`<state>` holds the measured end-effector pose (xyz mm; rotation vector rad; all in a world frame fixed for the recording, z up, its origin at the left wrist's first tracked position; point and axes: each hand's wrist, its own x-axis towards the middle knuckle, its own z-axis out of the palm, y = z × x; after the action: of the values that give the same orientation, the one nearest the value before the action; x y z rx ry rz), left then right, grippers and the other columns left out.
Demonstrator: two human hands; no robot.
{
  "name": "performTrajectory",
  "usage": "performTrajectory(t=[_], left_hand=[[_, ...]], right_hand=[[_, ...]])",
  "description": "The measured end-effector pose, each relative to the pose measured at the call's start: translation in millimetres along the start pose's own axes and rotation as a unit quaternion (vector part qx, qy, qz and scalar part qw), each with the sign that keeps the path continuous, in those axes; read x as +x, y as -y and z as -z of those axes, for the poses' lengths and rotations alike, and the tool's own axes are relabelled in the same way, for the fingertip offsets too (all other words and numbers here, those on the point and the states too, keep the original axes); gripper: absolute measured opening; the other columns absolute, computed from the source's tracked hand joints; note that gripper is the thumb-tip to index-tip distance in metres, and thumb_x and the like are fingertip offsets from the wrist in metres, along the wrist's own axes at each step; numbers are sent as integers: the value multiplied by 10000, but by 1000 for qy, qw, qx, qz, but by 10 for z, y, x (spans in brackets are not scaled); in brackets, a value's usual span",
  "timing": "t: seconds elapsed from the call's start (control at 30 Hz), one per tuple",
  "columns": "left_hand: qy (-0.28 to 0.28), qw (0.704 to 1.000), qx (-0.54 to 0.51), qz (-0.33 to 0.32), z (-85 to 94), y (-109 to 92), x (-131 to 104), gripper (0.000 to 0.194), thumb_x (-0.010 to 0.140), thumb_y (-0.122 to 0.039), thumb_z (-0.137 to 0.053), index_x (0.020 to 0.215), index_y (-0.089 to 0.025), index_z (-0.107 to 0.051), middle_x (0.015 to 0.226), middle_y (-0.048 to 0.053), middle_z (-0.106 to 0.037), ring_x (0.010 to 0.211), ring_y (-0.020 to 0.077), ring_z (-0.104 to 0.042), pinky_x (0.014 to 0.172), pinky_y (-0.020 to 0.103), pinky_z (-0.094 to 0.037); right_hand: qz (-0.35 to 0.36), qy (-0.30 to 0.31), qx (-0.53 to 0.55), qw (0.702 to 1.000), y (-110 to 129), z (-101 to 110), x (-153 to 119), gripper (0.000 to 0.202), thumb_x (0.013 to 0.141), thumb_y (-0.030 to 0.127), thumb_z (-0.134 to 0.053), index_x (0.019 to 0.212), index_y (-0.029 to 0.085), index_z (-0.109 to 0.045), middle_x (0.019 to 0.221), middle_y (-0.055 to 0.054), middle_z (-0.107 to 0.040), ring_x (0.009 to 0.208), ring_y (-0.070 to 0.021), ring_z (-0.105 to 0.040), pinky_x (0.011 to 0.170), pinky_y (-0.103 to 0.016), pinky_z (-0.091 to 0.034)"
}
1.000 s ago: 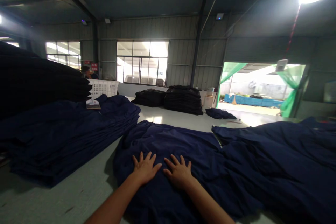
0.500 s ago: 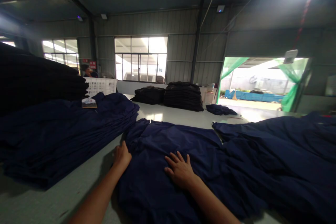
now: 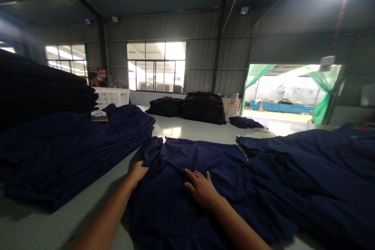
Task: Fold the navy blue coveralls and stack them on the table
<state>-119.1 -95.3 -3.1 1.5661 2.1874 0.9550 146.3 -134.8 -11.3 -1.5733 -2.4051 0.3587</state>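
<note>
A dark navy garment (image 3: 175, 199) lies spread on the pale table (image 3: 93, 218) in front of me, wrinkled toward its far edge. My left hand (image 3: 138, 172) is closed on its left edge, fingertips hidden by the cloth. On the middle of the garment rests my right hand (image 3: 202, 189), palm down with fingers apart. To the left is a tall layered pile of navy garments (image 3: 96, 152), with a small printed card or box (image 3: 99, 116) on top. More navy garments (image 3: 316, 172) are heaped on the right, touching the one under my hands.
Black folded stacks (image 3: 203, 108) stand farther back on the table, near a small navy bundle (image 3: 246, 122). A white plastic basket (image 3: 113, 97) is behind the left pile, with a person (image 3: 98, 80) beyond it. A large black pile (image 3: 41, 86) rises at far left.
My left hand has turned and shifted slightly, and the garment's upper left part has bunched and moved a little. My right hand's fingers have drawn closer together on the cloth.
</note>
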Motion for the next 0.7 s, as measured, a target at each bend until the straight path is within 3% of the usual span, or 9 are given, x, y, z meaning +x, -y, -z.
performTrajectory(t=[0.13,0.2,0.3,0.4,0.47,0.57,0.63,0.7], left_hand=[[-23,998,-12,-64,1,-270,-59,458,741,-94,-432,1178,-193,-530,1205,34,-615,1116,176,-553,910,244,-447],[-16,985,33,-166,-41,-435,-180,546,696,-58,-418,1209,-223,-505,1365,4,-475,1296,182,-360,1060,303,-321],[85,911,119,-386,-152,-652,-505,547,617,-42,-433,1102,-257,-568,1438,-50,-364,1387,204,-113,1140,446,-106],[221,821,161,-501,-262,-803,-875,468,621,-77,-482,1039,-254,-598,1378,-8,-459,1380,246,-141,1112,551,-40],[268,786,183,-525,-295,-872,-1065,452,639,-88,-502,1053,-238,-604,1310,45,-530,1355,264,-227,1107,553,-70],[287,775,202,-525,-249,-950,-1225,472,645,-86,-524,1094,-213,-595,1297,101,-527,1323,291,-289,1103,543,-128],[309,783,216,-495,-167,-995,-1272,450,653,-79,-519,1072,-219,-601,1282,100,-525,1284,288,-352,1096,538,-172],[319,799,229,-456,-70,-1037,-1295,448,651,-55,-506,1046,-244,-597,1270,73,-518,1231,258,-419,1090,505,-221]], right_hand=[[-47,-57,108,991,-74,46,89,596,896,480,-268,1428,216,-218,1420,-75,-380,1327,-226,-290,1096,-507,-112],[-57,-120,190,973,-148,104,157,605,894,467,-259,1430,191,-204,1393,-81,-420,1291,-195,-359,1088,-410,-224],[-49,-221,267,937,-273,194,240,627,888,475,-250,1428,162,-197,1353,-93,-466,1241,-167,-428,1025,-303,-343],[-12,-267,262,927,-319,244,246,636,874,485,-296,1428,187,-197,1349,-87,-471,1247,-174,-420,1019,-322,-354],[31,-251,252,934,-282,242,208,642,863,465,-350,1431,213,-189,1374,-75,-445,1263,-175,-399,1021,-336,-350],[68,-172,222,957,-181,198,142,705,815,381,-480,1435,225,-183,1330,-65,-499,1209,-179,-462,983,-321,-383],[58,-114,157,979,-138,175,122,648,765,294,-550,1375,211,-346,1218,-64,-592,1124,-195,-533,945,-297,-400],[5,-102,89,991,-142,202,121,422,768,238,-530,1188,208,-556,1100,-61,-652,1050,-206,-572,911,-279,-403]])
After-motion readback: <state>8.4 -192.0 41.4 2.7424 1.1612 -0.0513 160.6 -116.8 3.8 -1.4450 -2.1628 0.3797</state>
